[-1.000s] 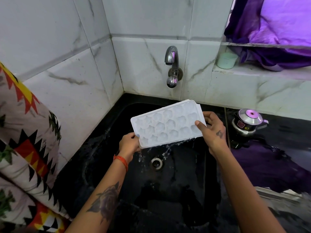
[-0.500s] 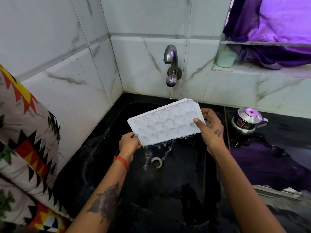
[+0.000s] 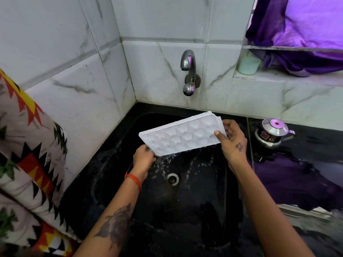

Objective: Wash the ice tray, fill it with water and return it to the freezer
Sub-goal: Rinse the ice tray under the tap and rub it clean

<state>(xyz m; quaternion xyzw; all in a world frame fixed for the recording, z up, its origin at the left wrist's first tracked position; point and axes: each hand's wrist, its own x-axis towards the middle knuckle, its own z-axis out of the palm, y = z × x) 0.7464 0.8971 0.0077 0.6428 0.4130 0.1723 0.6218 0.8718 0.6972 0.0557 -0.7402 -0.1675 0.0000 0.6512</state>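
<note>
A white ice tray (image 3: 182,135) with rounded moulds hangs tilted over the black sink (image 3: 194,210), its near long edge lowest. Water streams off that edge toward the drain (image 3: 173,179). My left hand (image 3: 143,158) grips the tray's lower left corner. My right hand (image 3: 233,141) holds the right end, thumb on the moulded face. The steel tap (image 3: 189,71) on the back wall is above the tray and no water runs from it.
A small steel kettle (image 3: 272,132) stands on the black counter right of the sink, beside purple cloth (image 3: 289,179). A pale green cup (image 3: 248,65) sits on the tiled ledge under a purple curtain (image 3: 306,25). Patterned fabric (image 3: 24,164) hangs at left.
The tray has tipped further toward me, so its face shows at a flatter angle and more water spills off the near edge. Both hands keep their grip.
</note>
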